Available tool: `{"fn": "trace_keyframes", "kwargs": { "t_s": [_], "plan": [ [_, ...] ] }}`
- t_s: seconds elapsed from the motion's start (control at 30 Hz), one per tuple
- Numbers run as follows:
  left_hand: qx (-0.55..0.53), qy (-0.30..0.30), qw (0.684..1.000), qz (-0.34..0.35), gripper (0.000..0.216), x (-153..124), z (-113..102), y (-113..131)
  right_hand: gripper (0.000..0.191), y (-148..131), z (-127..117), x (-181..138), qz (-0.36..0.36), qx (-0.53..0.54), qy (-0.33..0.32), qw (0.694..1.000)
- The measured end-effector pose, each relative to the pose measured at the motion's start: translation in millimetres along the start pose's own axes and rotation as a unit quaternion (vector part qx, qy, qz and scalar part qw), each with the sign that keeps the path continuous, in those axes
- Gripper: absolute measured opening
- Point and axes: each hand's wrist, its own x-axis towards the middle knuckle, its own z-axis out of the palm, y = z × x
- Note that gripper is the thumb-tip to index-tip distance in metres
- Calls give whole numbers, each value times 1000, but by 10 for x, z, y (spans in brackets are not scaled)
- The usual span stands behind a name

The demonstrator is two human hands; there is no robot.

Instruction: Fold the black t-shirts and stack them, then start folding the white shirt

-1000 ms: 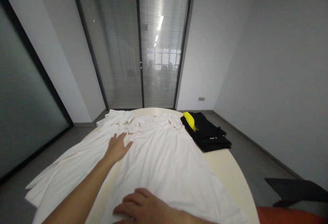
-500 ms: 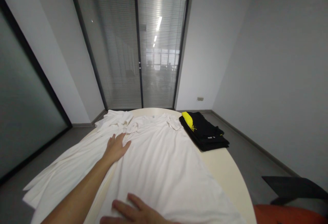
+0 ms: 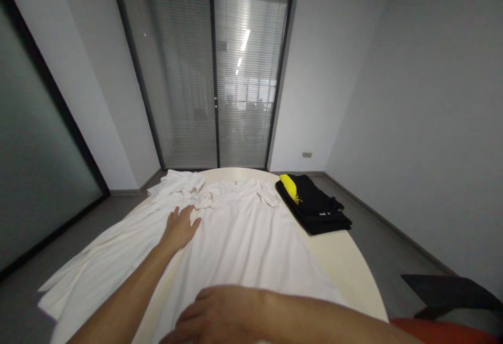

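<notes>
A large white garment (image 3: 243, 239) lies spread over a round cream table (image 3: 349, 270), its collar at the far side. My left hand (image 3: 179, 227) rests flat on it near the upper left, fingers stretched out and pointing away from me. My right hand (image 3: 214, 312) lies palm down on the near part of the cloth, fingers pointing left and loosely curved, with the forearm crossing the bottom of the view. Neither hand grips the fabric. A second white cloth (image 3: 94, 265) hangs over the table's left side.
A folded black pile with a yellow item (image 3: 291, 186) on top (image 3: 314, 207) sits at the table's far right. Glass doors with blinds (image 3: 212, 82) stand behind. A dark chair part (image 3: 451, 291) and something orange (image 3: 440, 331) show at the lower right.
My right hand and forearm have slid up and to the left across the near cloth. The left hand has stayed flat in the same place.
</notes>
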Motion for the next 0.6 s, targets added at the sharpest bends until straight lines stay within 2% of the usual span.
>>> {"fn": "trace_keyframes", "kwargs": {
  "t_s": [0.1, 0.17, 0.27, 0.37, 0.5, 0.6],
  "plan": [
    [-1, -1, 1000, -6, 55, 3, -16, 2, 56, 303, 34, -79, -20, 11, 26, 999],
    [-8, 0, 1000, -5, 53, 12, -18, -1, 61, 355, 146, -122, -13, 40, 55, 998],
    [-20, 9, 1000, -6, 50, 21, -15, -1, 54, 261, 279, -170, 13, 60, 82, 995],
    [-20, 12, 1000, -8, 51, 15, -22, 17, 43, 102, 324, -210, 42, 43, 82, 995],
    [-17, 1, 1000, -11, 59, -4, -51, 48, 41, -24, 300, -248, 40, -3, 72, 997],
    [-29, -2, 999, -20, 62, -8, -65, 59, 40, -28, 191, -218, 26, -31, 55, 998]
  ]
}}
